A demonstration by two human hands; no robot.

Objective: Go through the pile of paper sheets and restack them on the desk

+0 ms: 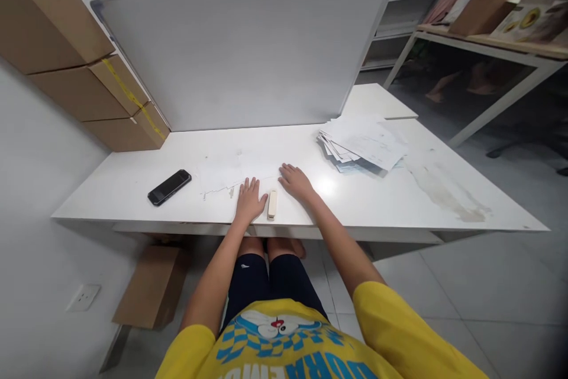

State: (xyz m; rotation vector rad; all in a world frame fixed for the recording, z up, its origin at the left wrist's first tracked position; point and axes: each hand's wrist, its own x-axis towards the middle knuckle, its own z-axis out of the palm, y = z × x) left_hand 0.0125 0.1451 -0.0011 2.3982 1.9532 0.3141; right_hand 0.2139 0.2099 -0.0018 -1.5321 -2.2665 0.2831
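Note:
My left hand (249,203) lies flat on the white table, fingers stretched forward and thumb out to the side. Just right of that thumb is a small cream oblong object (272,204) that looks like a stapler, lying lengthwise near the table's front edge. My right hand (294,181) rests palm down on the far side of it, with its fingers extended to the left. Neither hand holds anything. Between the hands and the left part of the table runs a thin jagged line on the surface, with grey marks around it.
A black phone (169,187) lies on the left of the table (133,166). Loose papers (366,139) are piled at the right. A whiteboard (248,48) stands along the back, beside stacked cardboard boxes (119,86). Another person's feet (444,89) show under a far table (483,51).

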